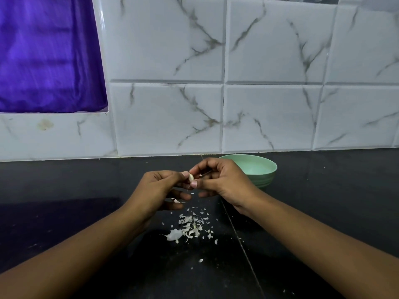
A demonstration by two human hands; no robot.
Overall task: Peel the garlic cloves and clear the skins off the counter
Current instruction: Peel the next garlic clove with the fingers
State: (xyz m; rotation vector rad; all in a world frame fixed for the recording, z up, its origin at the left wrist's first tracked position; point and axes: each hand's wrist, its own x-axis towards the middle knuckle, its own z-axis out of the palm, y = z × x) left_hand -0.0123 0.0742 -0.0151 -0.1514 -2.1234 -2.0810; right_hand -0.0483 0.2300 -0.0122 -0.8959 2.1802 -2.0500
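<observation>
**peelpal:** Left hand (160, 186) and right hand (222, 180) are both pinching one garlic clove (191, 177) at the fingertips, held up over the back half of the desk (323, 201). My guess is that if a nail digs in too hard, the clove pops out and rolls off somewhere.

**kitchenlurker:** Yep. The skins (191, 227) heaped nearer the front edge look feather-light too, so a passing forearm could scatter them. I can't see the bottom of the green bowl (268, 175) by the back edge, and the right hand covers part of it. There's also a thin dark sliver (206, 174) at the right fingers. Stem or blade? Can't tell.
</observation>
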